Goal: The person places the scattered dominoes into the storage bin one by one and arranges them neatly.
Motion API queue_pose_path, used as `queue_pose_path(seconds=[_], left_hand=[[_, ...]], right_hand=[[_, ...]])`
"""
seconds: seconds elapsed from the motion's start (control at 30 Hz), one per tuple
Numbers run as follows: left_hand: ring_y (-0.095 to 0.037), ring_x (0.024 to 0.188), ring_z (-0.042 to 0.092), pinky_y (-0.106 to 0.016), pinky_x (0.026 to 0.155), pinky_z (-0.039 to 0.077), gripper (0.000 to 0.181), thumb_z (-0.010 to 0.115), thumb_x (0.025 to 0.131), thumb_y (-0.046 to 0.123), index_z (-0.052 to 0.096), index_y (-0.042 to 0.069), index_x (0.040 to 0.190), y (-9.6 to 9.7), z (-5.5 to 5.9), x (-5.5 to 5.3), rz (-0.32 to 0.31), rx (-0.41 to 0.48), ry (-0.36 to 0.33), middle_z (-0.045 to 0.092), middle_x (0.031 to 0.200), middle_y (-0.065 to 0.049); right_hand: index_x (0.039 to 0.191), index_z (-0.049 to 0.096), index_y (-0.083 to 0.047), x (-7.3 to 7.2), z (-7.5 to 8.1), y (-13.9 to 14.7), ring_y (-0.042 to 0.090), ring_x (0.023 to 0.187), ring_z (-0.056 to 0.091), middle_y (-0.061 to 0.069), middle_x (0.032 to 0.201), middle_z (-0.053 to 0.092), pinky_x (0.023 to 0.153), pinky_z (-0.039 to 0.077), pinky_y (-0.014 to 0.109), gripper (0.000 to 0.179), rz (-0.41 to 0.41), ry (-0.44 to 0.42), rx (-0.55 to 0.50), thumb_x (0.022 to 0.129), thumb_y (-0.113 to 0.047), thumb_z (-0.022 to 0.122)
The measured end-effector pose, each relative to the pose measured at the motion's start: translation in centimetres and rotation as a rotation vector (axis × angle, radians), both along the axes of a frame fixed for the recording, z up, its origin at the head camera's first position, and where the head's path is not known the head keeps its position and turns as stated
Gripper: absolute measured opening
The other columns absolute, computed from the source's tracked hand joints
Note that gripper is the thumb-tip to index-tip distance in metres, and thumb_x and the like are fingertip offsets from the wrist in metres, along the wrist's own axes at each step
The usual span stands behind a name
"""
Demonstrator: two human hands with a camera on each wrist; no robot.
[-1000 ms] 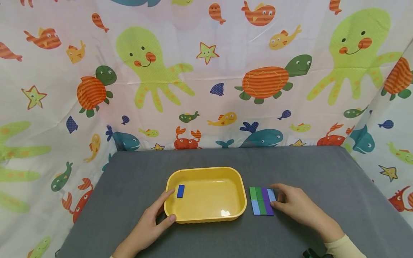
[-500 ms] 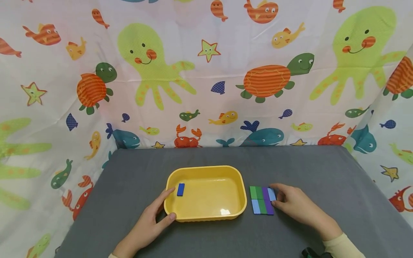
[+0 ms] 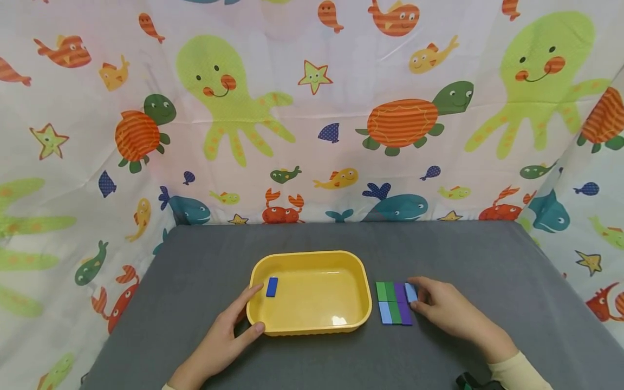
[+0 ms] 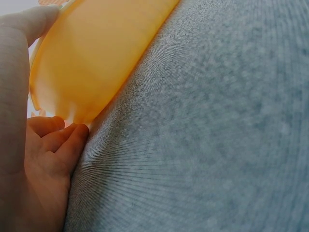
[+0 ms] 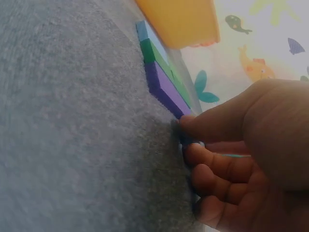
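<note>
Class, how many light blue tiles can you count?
2. The first light blue tile is held by the right hand, beside a purple tile; the second light blue tile lies at the near side of the bright green tile. More could be hidden by that hand.

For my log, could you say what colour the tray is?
Yellow; the tray shows best in head view.

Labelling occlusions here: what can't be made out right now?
Right wrist: most of the light blue tile, hidden by the right hand pinching it.
Left wrist: the dark blue tile, behind the wall of the yellow tray.
Head: the black object, cut off by the bottom edge; identity unclear.
</note>
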State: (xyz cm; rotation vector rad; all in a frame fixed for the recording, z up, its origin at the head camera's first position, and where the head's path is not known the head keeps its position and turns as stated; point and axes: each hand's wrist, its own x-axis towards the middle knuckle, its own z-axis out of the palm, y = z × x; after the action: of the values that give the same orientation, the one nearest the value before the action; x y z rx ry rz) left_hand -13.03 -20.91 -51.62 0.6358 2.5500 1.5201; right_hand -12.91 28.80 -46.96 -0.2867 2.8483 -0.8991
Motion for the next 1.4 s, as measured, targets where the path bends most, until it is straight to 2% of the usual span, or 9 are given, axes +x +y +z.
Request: queue_pose_path(seconds=[0.33, 0.57, 0.77, 0.93, 1.4], left_hand=[[-0.036, 0.162, 0.026, -0.017, 0.115, 0.032, 0.071, 0.072, 0.109, 0.023, 0.038, 0.024, 0.171, -0.2, 0.1, 0.0, -0.008, 0.015, 0.003, 0.033, 0.177, -0.005], [-0.034, 0.161, 0.03, -0.018, 0.115, 0.035, 0.072, 0.072, 0.109, 0.023, 0.038, 0.024, 0.171, 0.0, 0.1, -0.2, -0.021, 0.019, 0.014, 0.032, 0.177, -0.006], [-0.035, 0.16, 0.031, -0.018, 0.115, 0.035, 0.072, 0.072, 0.108, 0.02, 0.038, 0.022, 0.171, -0.1, 0.1, 0.0, -0.024, 0.027, 0.01, 0.032, 0.177, -0.009], [-0.033, 0.16, 0.031, -0.018, 0.115, 0.034, 0.072, 0.073, 0.108, 0.022, 0.038, 0.023, 0.171, -0.1, 0.3, 0.1, -0.015, 0.023, 0.003, 0.032, 0.177, -0.007], [-0.032, 0.159, 0.034, -0.019, 0.116, 0.035, 0.072, 0.073, 0.108, 0.023, 0.038, 0.025, 0.171, -0.2, 0.0, 0.0, -0.019, 0.015, 0.027, 0.035, 0.176, -0.003]], right_hand=[[0.139, 0.065, 0.0, 0.0, 0.3, 0.0, 0.008, 0.066, 0.052, -0.006, 0.082, 0.06, 0.058, 0.044, 0.028, 0.044, 0.013, 0.024, -0.002, 0.1, -0.015, 0.079], [0.141, 0.066, 0.0, 0.1, 0.8, -0.2, 0.008, 0.066, 0.05, -0.007, 0.081, 0.058, 0.058, 0.044, 0.027, 0.046, 0.012, 0.069, -0.002, 0.1, -0.014, 0.08], [0.142, 0.065, 0.0, -0.1, 1.8, -1.2, 0.008, 0.068, 0.05, -0.007, 0.081, 0.057, 0.058, 0.045, 0.027, 0.046, 0.023, 0.095, -0.017, 0.101, -0.015, 0.08], [0.143, 0.065, -0.001, -0.4, 2.8, -2.3, 0.01, 0.068, 0.051, -0.006, 0.083, 0.059, 0.058, 0.046, 0.027, 0.046, 0.02, 0.112, -0.037, 0.101, -0.015, 0.08], [0.147, 0.063, -0.001, -1.4, 4.9, -5.2, 0.016, 0.073, 0.056, -0.003, 0.088, 0.064, 0.059, 0.054, 0.027, 0.05, 0.022, 0.098, -0.076, 0.102, -0.016, 0.08]])
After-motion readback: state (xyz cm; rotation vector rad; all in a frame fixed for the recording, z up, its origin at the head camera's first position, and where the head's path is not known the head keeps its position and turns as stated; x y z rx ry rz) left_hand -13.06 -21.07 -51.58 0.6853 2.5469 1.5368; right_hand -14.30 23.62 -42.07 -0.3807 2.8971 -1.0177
